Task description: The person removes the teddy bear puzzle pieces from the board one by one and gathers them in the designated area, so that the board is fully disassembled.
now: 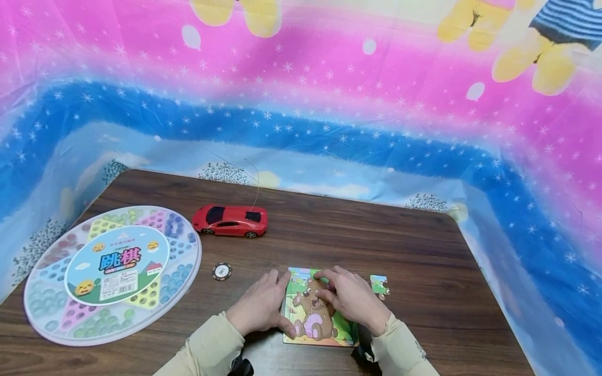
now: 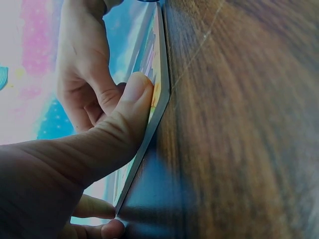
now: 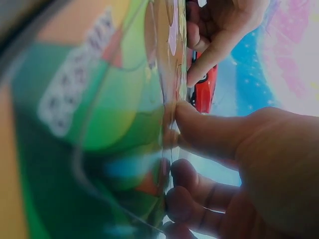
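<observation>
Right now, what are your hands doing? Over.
Left hand presses bear puzzle edge. Right hand presses pieces down. Loose piece sits right of puzzle. Nothing blocking.

The puzzle [image 1: 316,313] is showing a brown bear on green and yellow. The toy car [image 1: 230,221] is showing red with black windows. The round game board [image 1: 110,274] is showing pastel triangles around a blue label. The table [image 1: 423,250] is showing dark brown woodgrain.

The left hand [image 2: 60,169] presses its thumb [image 2: 130,102] on the near edge of the puzzle board [image 2: 154,107], which lies on the brown table [image 2: 239,124].
</observation>
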`<state>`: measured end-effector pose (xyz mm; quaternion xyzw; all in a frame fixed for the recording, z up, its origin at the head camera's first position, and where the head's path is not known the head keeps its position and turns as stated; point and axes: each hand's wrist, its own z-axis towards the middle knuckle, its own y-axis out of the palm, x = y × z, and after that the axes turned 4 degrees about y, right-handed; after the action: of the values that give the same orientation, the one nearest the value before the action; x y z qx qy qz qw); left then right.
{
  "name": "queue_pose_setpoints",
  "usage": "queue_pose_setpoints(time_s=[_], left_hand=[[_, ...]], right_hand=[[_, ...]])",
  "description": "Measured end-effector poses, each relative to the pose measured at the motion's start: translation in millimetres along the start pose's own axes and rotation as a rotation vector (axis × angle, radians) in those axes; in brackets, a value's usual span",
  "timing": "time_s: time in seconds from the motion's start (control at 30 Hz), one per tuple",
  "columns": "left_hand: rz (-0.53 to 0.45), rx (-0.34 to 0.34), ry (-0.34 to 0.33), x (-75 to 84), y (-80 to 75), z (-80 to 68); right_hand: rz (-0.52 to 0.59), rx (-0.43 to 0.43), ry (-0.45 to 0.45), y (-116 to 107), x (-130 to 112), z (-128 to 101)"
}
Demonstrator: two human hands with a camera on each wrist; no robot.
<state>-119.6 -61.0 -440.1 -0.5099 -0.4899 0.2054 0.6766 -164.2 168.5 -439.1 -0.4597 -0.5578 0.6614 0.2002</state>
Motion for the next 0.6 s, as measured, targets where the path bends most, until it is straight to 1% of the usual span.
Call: queue_pose_setpoints(time_s=[0.3, 0.43, 0.6], left_hand=[[-0.004, -0.002, 0.002, -0.7, 0.9, 0.2], [-0.010, -0.009, -0.001, -1.4, 0.7, 1.1], [-0.011, -0.014, -0.004, -1.3, -0.7, 0.9]], right_hand=[[0.012, 0.012, -0.027, 5.2, 2.8, 2.2], [0.016, 0.031, -0.049, 6.3, 3.5, 3.0], [0.013, 0.037, -0.054, 7.4, 3.6, 2.9]])
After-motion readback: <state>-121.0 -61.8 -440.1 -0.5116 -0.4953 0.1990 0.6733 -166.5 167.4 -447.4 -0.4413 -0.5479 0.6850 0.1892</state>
